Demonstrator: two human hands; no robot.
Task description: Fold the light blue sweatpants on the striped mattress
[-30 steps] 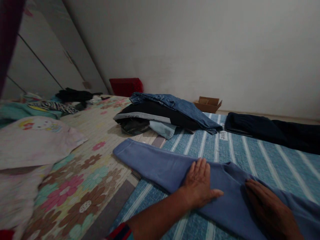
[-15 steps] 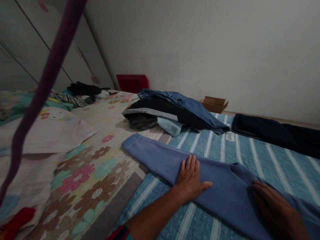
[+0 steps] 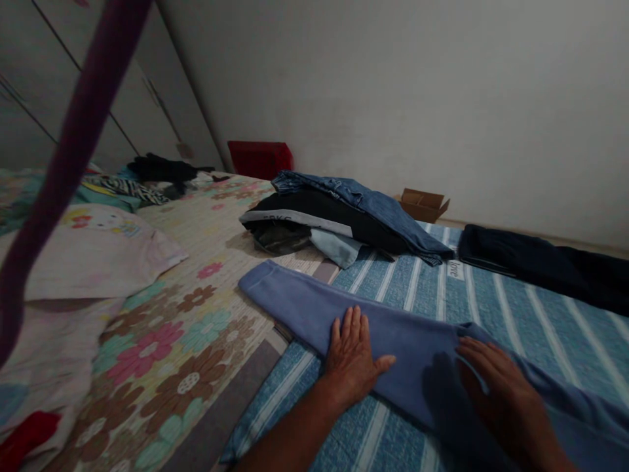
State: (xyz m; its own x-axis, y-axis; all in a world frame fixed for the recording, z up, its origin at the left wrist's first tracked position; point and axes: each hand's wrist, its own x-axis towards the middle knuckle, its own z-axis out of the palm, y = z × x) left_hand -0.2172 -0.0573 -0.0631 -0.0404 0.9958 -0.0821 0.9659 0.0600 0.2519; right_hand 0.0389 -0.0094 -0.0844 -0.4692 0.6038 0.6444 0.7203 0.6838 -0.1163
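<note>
Blue trousers (image 3: 407, 334), folded lengthwise, stretch across the bed from the middle to the lower right. On one leg my left hand (image 3: 351, 357) lies flat, fingers slightly spread and thumb out to the side. My right hand (image 3: 504, 393) is over the upper part of the trousers, fingers stretched out; it casts a shadow on the cloth and looks slightly raised. Neither hand grips anything. A small crease stands up at the far edge beside my right fingertips.
Behind the trousers lie a heap with jeans (image 3: 363, 196) on top and folded dark trousers (image 3: 545, 262). Pale pink clothing (image 3: 103, 252) lies at left on the flowered sheet (image 3: 191, 380). A purple pole (image 3: 73, 137) crosses the left foreground. A cardboard box (image 3: 422, 204) stands by the wall.
My left hand has slid a little left along the trouser leg. My right hand has moved left and up off the cloth. The trousers lie nearly as before.
</note>
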